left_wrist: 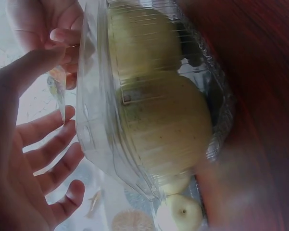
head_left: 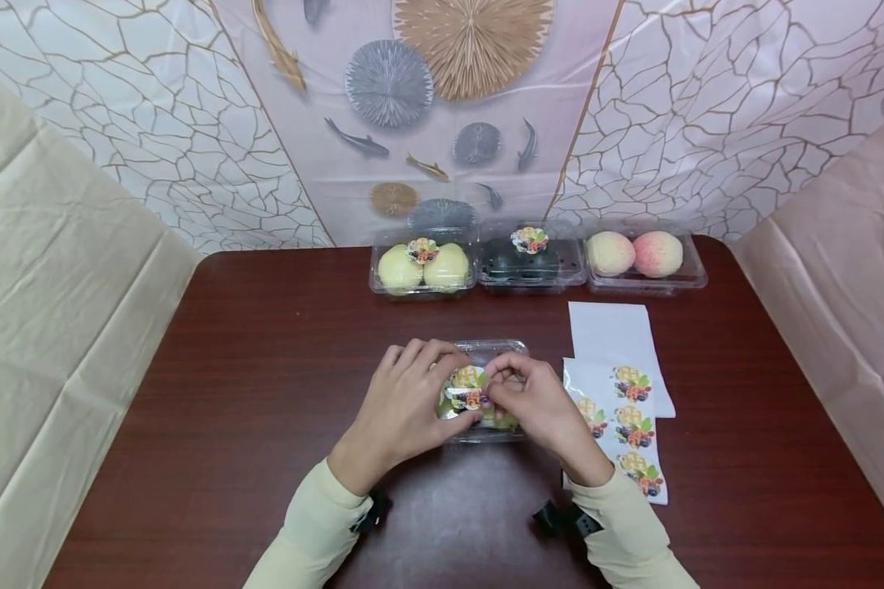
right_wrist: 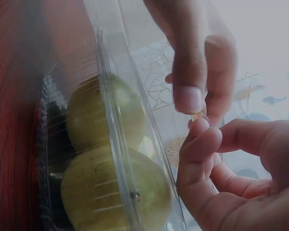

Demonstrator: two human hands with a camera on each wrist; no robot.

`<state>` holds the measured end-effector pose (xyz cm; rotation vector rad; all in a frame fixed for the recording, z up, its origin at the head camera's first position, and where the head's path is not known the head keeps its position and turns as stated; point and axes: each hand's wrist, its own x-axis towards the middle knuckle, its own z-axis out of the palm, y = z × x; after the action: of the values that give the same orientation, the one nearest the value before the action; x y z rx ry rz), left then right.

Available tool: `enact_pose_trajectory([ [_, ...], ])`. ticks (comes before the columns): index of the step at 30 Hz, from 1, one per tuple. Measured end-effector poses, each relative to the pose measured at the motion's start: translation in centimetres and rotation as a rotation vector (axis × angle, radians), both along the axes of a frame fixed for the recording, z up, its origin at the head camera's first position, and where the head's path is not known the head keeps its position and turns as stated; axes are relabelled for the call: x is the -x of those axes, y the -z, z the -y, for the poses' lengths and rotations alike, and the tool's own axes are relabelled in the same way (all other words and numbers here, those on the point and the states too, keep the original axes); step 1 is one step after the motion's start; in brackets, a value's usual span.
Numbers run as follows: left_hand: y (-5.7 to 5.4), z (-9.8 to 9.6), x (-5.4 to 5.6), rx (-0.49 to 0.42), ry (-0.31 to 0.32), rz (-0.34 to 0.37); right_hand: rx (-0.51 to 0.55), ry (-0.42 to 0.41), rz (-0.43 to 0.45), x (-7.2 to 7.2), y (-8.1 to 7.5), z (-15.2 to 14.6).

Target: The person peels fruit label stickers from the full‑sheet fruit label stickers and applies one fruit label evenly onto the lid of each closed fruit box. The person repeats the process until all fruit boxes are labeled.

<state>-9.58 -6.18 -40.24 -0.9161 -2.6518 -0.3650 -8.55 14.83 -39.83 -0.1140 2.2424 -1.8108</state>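
Note:
A clear plastic clamshell box (head_left: 495,347) with round yellow-green fruits (right_wrist: 108,187) inside stands under both hands. Above its lid is a round fruit-print sticker (head_left: 466,391), seen nearly edge-on in the left wrist view. My left hand (head_left: 405,405) spans this sticker, with index fingertip and thumb at opposite edges. From the right, my right hand (head_left: 536,402) pinches the sticker's near edge between thumb and index finger, its other fingers curled. In the right wrist view the left thumb (right_wrist: 188,98) meets the right fingertips, which hide most of the sticker.
Along the back stand three clear boxes: pale yellow fruits (head_left: 399,268) and a dark-filled box (head_left: 519,263), both stickered, then pink peaches (head_left: 659,254) with no sticker showing. To the right, a sheet of stickers (head_left: 633,427) overlaps a white sheet (head_left: 610,327).

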Motion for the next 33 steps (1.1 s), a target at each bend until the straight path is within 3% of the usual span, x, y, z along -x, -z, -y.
enact_pose_trajectory([
  [5,0.0,0.0,-0.1,-0.049,-0.014,-0.002,-0.064,0.015,0.019,0.0,-0.1,0.3],
  [9,0.1,-0.1,-0.1,-0.115,-0.032,0.06,-0.194,0.039,-0.004,0.0,-0.1,0.6],
  [18,0.4,-0.6,0.1,-0.213,-0.105,0.183,-0.498,0.058,-0.249,0.1,-0.2,1.0],
  [25,0.6,-0.9,0.3,-0.202,-0.135,0.225,-0.563,0.068,-0.369,-0.5,0.0,1.2],
  [33,0.3,-1.4,0.4,-0.169,-0.144,0.246,-0.645,-0.089,-0.559,-1.1,0.2,0.7],
])
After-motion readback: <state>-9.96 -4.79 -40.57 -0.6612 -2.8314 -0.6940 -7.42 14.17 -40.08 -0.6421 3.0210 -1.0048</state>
